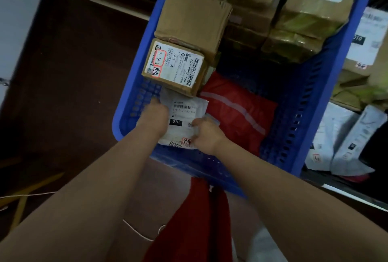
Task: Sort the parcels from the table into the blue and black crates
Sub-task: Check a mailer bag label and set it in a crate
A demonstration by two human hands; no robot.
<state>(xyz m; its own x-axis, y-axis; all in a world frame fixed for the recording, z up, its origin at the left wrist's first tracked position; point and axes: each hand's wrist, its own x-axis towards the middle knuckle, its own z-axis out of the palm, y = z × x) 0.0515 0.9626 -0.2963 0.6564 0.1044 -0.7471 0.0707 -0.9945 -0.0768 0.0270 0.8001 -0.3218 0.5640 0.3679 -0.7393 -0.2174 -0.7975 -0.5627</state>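
Both hands [178,127] pinch white parcel [184,118] at blue crate [134,85] near corner, bare floor leftward

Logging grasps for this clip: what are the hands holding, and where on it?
Both hands hold the white parcel inside the blue crate: left hand on its left edge, right hand on its right edge.

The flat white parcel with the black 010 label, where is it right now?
In the head view, the flat white parcel lies in the blue plastic crate's near left corner, under both hands, between the labelled brown cardboard box and the red soft bag.
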